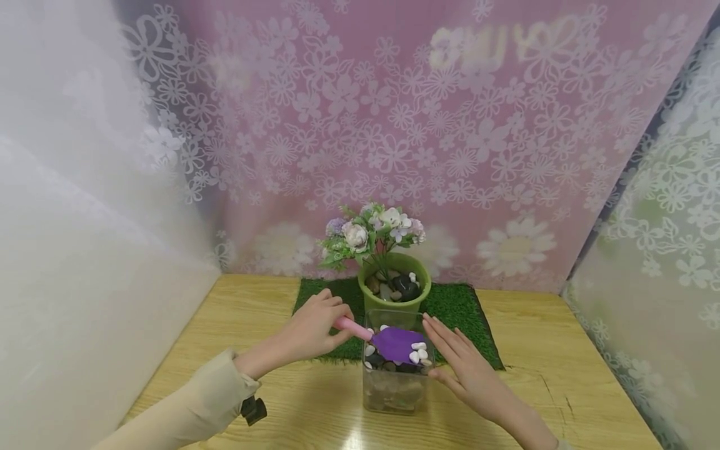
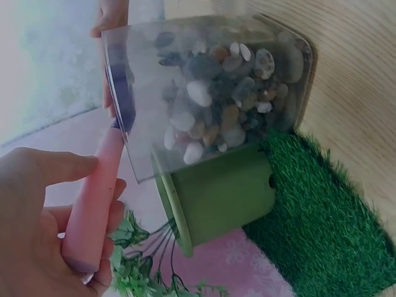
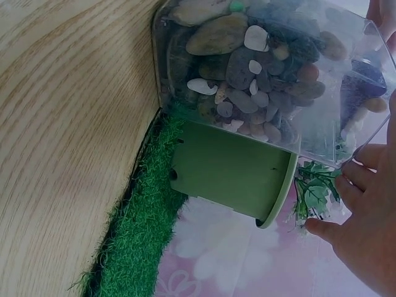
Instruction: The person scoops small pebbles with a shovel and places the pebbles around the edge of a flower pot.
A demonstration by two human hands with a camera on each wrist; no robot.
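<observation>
My left hand (image 1: 322, 324) grips the pink handle (image 2: 96, 198) of a small toy shovel, whose purple blade (image 1: 396, 345) lies across the mouth of a clear plastic container (image 1: 394, 390). Several white pebbles (image 1: 418, 353) sit near the blade's right end. Mixed stones (image 2: 223, 93), grey, brown and white, fill the lower part of the container. My right hand (image 1: 469, 369) rests its straight fingers along the container's right rim. Just behind the container stands a green flowerpot (image 1: 424, 294) with stones and artificial flowers (image 1: 371, 234) in it.
A mat of artificial grass (image 1: 467, 319) lies under the pot on the wooden table (image 1: 253, 312). Behind rises a pink flowered curtain (image 1: 394, 125), with pale sheets (image 1: 84, 187) at either side.
</observation>
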